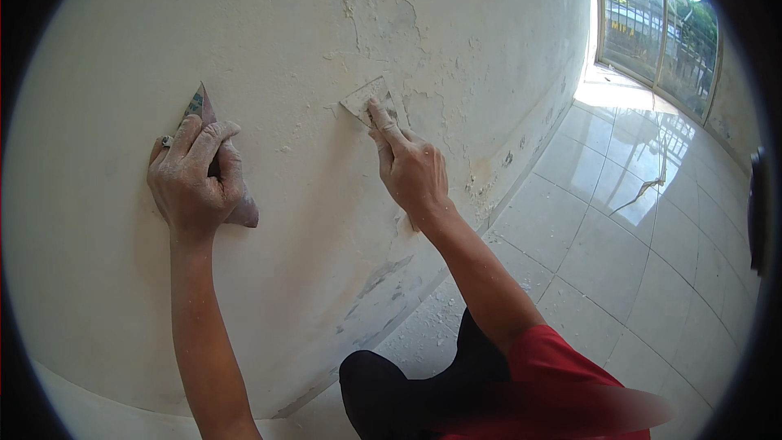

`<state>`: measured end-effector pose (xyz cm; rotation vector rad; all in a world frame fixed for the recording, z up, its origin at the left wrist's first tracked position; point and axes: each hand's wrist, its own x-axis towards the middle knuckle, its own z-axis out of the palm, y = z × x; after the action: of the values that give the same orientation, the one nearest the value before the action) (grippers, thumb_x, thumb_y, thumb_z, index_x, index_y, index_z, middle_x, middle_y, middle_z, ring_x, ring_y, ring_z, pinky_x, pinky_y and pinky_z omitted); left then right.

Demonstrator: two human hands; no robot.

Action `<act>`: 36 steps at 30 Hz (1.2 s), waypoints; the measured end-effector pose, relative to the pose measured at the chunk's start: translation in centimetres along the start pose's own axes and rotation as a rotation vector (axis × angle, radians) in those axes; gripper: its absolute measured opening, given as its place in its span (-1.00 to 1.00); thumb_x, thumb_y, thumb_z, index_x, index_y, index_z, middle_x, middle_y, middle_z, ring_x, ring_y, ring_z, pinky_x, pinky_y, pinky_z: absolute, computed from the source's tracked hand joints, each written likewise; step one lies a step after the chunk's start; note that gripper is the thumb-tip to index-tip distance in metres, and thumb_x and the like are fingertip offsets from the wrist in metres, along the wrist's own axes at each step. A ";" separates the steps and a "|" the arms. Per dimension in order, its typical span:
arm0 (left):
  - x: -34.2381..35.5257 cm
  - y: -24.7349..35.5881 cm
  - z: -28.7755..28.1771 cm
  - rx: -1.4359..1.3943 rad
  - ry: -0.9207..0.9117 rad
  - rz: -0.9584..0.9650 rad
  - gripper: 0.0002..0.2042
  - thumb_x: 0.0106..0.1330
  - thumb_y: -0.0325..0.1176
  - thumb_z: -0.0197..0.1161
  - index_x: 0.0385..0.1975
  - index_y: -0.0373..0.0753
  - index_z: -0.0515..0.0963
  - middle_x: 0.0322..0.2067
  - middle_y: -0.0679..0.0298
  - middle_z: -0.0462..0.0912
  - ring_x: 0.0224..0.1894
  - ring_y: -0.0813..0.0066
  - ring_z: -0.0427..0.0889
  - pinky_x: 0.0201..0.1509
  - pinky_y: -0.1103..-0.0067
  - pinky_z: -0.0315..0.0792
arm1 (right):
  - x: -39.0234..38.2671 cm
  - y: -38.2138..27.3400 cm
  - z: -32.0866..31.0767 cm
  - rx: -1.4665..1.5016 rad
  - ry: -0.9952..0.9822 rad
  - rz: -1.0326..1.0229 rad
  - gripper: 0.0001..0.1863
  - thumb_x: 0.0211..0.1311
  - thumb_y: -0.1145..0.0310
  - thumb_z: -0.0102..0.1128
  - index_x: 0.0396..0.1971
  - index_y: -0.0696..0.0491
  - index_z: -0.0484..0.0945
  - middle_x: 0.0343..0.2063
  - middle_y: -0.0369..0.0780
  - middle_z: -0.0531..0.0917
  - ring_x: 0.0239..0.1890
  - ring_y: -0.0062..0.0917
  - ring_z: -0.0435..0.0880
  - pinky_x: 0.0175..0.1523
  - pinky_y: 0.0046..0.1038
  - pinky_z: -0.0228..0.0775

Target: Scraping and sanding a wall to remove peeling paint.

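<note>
Both hands are dusted white against a cream wall (98, 155) with flaking paint. My left hand (195, 171) is closed around a dark, pointed flat tool (200, 99), partly hidden by the fingers, that lies on the wall at the left. Right of it, my right hand (411, 165) grips a scraper (360, 104) with a flat, plaster-smeared blade resting on the wall beside a patch of peeling paint (379, 12). The scraper's handle is mostly hidden under my fingers.
A tiled floor (603, 277) runs along the wall, with paint chips near its foot and a thin pale strip (643, 191) lying farther out. Glazed panels (656, 24) stand at the back right. A dark object (756, 212) sits at the right rim. My legs show below.
</note>
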<state>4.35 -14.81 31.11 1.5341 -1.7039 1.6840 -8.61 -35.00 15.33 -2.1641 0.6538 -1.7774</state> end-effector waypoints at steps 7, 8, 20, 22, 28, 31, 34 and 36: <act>0.2 0.3 0.5 0.012 0.002 -0.007 -0.81 -0.01 -0.48 0.23 -0.39 -0.10 0.70 -0.47 0.30 0.62 -0.53 0.35 0.57 -0.37 0.48 0.39 | -5.2 1.1 0.0 -0.025 -0.191 0.044 -0.50 0.39 0.23 0.15 0.32 -0.34 0.41 -0.50 -0.06 0.66 -0.62 -0.15 0.59 -0.53 -0.22 0.40; 0.1 0.2 0.4 0.010 0.001 -0.001 -0.81 0.00 -0.48 0.23 -0.39 -0.10 0.70 -0.47 0.30 0.62 -0.53 0.34 0.57 -0.37 0.48 0.39 | -4.2 0.1 -0.2 -0.065 -0.197 0.072 -0.50 0.40 0.24 0.15 0.32 -0.34 0.41 -0.48 -0.05 0.67 -0.62 -0.14 0.60 -0.53 -0.22 0.41; -0.3 -0.4 0.3 -0.001 -0.013 -0.008 -0.80 0.05 -0.51 0.21 -0.35 -0.11 0.69 -0.40 0.28 0.66 -0.42 0.29 0.63 -0.29 0.45 0.43 | -6.3 -0.7 -0.4 -0.042 -0.168 0.097 -0.50 0.40 0.24 0.14 0.33 -0.33 0.40 -0.55 -0.06 0.64 -0.65 -0.16 0.57 -0.53 -0.22 0.40; -0.5 -0.5 -0.2 0.026 0.025 0.036 -0.81 0.03 -0.50 0.23 -0.37 -0.10 0.69 -0.43 0.29 0.64 -0.47 0.33 0.62 -0.35 0.46 0.41 | -7.0 -1.0 -0.2 -0.041 -0.165 0.094 -0.49 0.40 0.24 0.14 0.33 -0.33 0.40 -0.58 -0.06 0.63 -0.67 -0.17 0.56 -0.54 -0.23 0.39; -0.3 -0.2 0.6 -0.027 0.020 0.032 -0.81 0.04 -0.50 0.22 -0.36 -0.09 0.69 -0.44 0.31 0.64 -0.46 0.35 0.64 -0.32 0.48 0.43 | -3.7 -1.4 0.1 -0.068 -0.123 0.095 -0.50 0.41 0.25 0.13 0.33 -0.32 0.40 -0.62 -0.09 0.61 -0.69 -0.20 0.54 -0.57 -0.23 0.36; -0.4 -0.6 0.3 0.015 0.022 0.022 -0.81 0.04 -0.50 0.22 -0.37 -0.09 0.69 -0.43 0.32 0.65 -0.46 0.37 0.63 -0.32 0.49 0.43 | -4.4 -1.1 0.4 -0.029 -0.079 0.048 -0.50 0.42 0.26 0.13 0.33 -0.32 0.40 -0.59 -0.07 0.63 -0.69 -0.20 0.55 -0.57 -0.24 0.37; -0.1 -0.2 0.5 -0.009 -0.012 0.000 -0.80 0.03 -0.50 0.22 -0.37 -0.09 0.69 -0.42 0.32 0.67 -0.46 0.38 0.64 -0.32 0.49 0.44 | -6.0 0.1 0.8 -0.002 -0.164 0.084 -0.46 0.41 0.20 0.12 0.37 -0.34 0.33 -0.57 -0.05 0.62 -0.67 -0.18 0.58 -0.54 -0.19 0.40; -0.1 -0.3 0.3 -0.010 -0.003 0.022 -0.80 0.03 -0.50 0.22 -0.37 -0.08 0.69 -0.42 0.32 0.68 -0.48 0.39 0.63 -0.34 0.49 0.44 | -3.8 -1.4 0.6 -0.023 -0.132 0.118 -0.47 0.42 0.20 0.12 0.37 -0.33 0.33 -0.58 -0.06 0.62 -0.68 -0.20 0.58 -0.54 -0.19 0.40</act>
<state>4.76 -14.91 31.08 1.5199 -1.7347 1.6825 -8.37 -31.97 12.59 -2.1876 0.7563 -1.5602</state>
